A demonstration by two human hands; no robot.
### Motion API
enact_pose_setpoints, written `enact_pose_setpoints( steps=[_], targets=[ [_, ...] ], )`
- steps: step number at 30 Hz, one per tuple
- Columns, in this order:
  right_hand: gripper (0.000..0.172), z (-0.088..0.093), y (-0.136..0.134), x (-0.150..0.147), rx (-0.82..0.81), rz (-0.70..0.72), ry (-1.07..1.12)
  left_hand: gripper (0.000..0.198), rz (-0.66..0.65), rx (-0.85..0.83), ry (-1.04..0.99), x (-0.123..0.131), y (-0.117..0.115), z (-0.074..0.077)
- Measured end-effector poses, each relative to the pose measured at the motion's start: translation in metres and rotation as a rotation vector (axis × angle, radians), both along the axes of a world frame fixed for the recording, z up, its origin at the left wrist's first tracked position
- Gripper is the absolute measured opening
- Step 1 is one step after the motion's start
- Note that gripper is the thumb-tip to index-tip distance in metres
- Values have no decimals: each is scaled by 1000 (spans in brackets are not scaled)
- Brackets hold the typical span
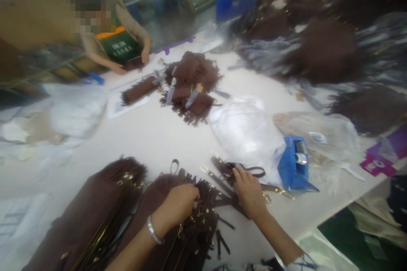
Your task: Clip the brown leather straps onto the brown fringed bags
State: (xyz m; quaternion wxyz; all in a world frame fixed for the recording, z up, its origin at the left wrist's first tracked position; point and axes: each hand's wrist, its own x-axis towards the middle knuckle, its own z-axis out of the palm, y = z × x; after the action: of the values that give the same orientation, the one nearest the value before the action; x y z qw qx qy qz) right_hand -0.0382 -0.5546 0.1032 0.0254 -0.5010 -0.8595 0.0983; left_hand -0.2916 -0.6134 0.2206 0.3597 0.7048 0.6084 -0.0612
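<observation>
My left hand (181, 203), with a silver bangle at the wrist, is over a stack of dark brown fringed bags (146, 216). Its fingers are curled closed beside small gold clasps; whatever they pinch is hidden. To the right, my right hand (249, 190) has its fingers bent over a bunch of dark brown straps (225, 182) with gold hooks, closed on them. A thin strap loop (257, 172) sticks out past its fingers. Another stack of brown bags (85, 203) with gold zips lies at the left.
A blue box (292, 163) and a white plastic bag (248, 127) stand beyond my right hand. More fringed brown bags (193, 72) are heaped mid-table. A co-worker (119, 44) in a green apron handles a brown piece across the table. Blurred brown piles (327, 51) fill the right.
</observation>
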Motion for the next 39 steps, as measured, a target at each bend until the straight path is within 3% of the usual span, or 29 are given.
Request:
enact_pose_setpoints(
  steps=[3, 8, 10, 14, 17, 24, 29, 35, 39],
  targets=[
    [31, 4, 19, 2, -37, 51, -55, 16, 18, 30, -31, -1, -3, -2],
    [15, 21, 33, -2, -88, 140, 15, 21, 92, 103, -64, 1, -10, 1],
    [17, 31, 29, -5, -248, 122, 150, 19, 133, 100, -93, 3, -10, 2],
    [28, 51, 8, -16, -717, 91, 540, 21, 171, 74, -127, 4, -6, 3],
    [37, 61, -9, -27, -845, 58, 667, 22, 193, 65, -120, 3, -4, 5],
    [36, 67, -31, -41, -866, -18, 761, 23, 233, 36, -61, 1, -5, 6],
    [34, 79, -32, -42, -862, 37, 749, 29, 196, 53, -57, 1, -4, 5],
    [35, 83, -33, -45, -1002, 15, 708, 35, 180, 83, 21, 1, -3, 2],
    [29, 81, -35, -53, -793, 65, 733, 39, 154, 112, 80, 4, -5, -1]
  ],
)
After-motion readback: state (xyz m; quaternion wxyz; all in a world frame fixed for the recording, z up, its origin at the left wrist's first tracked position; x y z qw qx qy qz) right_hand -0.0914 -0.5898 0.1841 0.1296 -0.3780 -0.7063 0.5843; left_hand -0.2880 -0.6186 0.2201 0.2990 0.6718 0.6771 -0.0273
